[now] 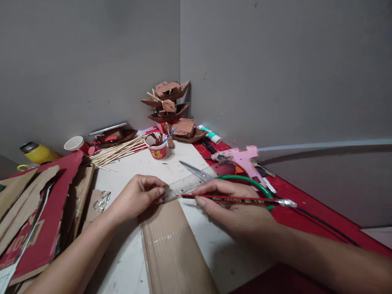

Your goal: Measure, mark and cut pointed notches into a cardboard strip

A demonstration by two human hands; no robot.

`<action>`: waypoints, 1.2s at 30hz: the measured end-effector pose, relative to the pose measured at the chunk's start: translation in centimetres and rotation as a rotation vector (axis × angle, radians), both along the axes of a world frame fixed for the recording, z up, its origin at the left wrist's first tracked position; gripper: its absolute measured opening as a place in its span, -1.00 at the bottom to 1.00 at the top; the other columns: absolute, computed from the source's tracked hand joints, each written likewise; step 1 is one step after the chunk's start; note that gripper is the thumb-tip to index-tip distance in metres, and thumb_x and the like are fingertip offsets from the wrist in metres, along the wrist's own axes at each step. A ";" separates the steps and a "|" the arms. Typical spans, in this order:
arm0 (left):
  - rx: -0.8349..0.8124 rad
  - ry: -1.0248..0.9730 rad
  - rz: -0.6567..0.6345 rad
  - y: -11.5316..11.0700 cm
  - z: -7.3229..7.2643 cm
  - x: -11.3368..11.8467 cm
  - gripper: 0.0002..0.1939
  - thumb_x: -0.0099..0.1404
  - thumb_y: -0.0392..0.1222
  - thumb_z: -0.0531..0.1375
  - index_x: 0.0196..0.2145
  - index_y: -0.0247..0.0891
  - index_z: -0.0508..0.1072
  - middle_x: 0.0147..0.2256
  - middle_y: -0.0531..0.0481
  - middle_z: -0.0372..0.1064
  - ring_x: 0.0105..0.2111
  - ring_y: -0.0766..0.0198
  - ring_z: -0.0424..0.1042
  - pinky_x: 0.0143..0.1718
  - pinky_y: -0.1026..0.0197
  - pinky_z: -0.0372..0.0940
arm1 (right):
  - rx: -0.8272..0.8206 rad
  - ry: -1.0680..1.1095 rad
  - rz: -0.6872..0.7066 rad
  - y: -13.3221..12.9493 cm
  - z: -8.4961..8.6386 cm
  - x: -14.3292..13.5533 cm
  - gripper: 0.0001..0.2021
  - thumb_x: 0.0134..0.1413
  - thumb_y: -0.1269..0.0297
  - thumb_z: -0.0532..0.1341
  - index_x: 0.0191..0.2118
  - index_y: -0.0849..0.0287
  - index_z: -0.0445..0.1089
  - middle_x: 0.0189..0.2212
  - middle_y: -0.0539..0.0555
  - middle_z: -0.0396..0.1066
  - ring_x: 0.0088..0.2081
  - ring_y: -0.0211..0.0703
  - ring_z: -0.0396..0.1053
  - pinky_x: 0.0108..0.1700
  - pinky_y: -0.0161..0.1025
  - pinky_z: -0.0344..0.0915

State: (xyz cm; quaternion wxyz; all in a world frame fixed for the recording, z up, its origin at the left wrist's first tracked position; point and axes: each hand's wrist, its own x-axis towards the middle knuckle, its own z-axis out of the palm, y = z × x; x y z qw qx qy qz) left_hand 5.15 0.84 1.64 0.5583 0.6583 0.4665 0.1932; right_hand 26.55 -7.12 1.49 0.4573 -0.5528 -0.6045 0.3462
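Ruler and pencil over a cardboard strip

We see the clear ruler lying across the strip's far end on the white surface; our left hand presses its near end down with fingers curled together, while our right hand pinches the red pencil, whose gold lettering is too small to read. Behind lie scissors, a pink glue gun and a red paper cup bearing a gold Chinese character, apparently "福".
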 end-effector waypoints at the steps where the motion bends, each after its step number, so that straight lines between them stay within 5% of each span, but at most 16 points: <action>1: 0.005 -0.002 -0.009 0.2 -0.4 0.0 -0.71 0.12 -0.05 0.32 -0.34 -0.36 0.56 -0.52 0.01 0.41 -0.52 0.35 0.28 -0.45 0.30 0.17 | -0.001 0.018 -0.007 0.0 -0.1 0.0 -0.90 -0.02 0.31 0.23 -0.45 0.13 0.50 -0.60 0.00 0.44 -0.59 -0.21 0.34 -0.60 -0.34 0.23; 7: 0.029 -0.008 -0.047 0.8 -1.6 -0.3 -0.74 0.19 -0.05 0.29 -0.34 -0.34 0.57 -0.52 0.04 0.38 -0.54 0.37 0.22 -0.50 0.32 0.08 | 0.007 0.103 0.018 0.0 -1.3 0.2 -0.86 0.08 0.24 0.23 -0.40 0.16 0.49 -0.61 -0.02 0.39 -0.59 -0.26 0.28 -0.58 -0.35 0.22; 19: 0.040 -0.002 -0.049 0.6 -1.4 -0.4 -0.71 0.15 -0.01 0.31 -0.33 -0.34 0.58 -0.53 0.04 0.38 -0.54 0.36 0.22 -0.49 0.30 0.09 | -0.046 0.315 0.049 0.2 -3.2 0.2 -0.69 0.22 -0.01 0.22 -0.34 0.17 0.39 -0.49 0.05 0.44 -0.51 -0.23 0.34 -0.47 -0.32 0.33; 30: 0.025 -0.026 -0.049 0.8 -2.1 -0.7 -0.71 0.15 -0.04 0.31 -0.31 -0.35 0.59 -0.52 0.02 0.40 -0.53 0.36 0.25 -0.47 0.30 0.13 | -0.010 0.005 0.098 0.3 -2.8 -0.3 -0.87 0.16 0.29 0.12 -0.34 0.15 0.39 -0.55 -0.03 0.36 -0.54 -0.24 0.28 -0.52 -0.32 0.23; 36: 0.040 -0.026 -0.048 0.8 -2.1 -0.7 -0.72 0.15 -0.06 0.31 -0.30 -0.35 0.61 -0.54 0.01 0.40 -0.54 0.34 0.26 -0.48 0.29 0.14 | 0.061 -0.180 0.132 0.4 -3.1 0.0 -0.85 0.19 0.33 0.11 -0.33 0.12 0.42 -0.43 0.03 0.48 -0.37 -0.15 0.43 -0.31 -0.28 0.36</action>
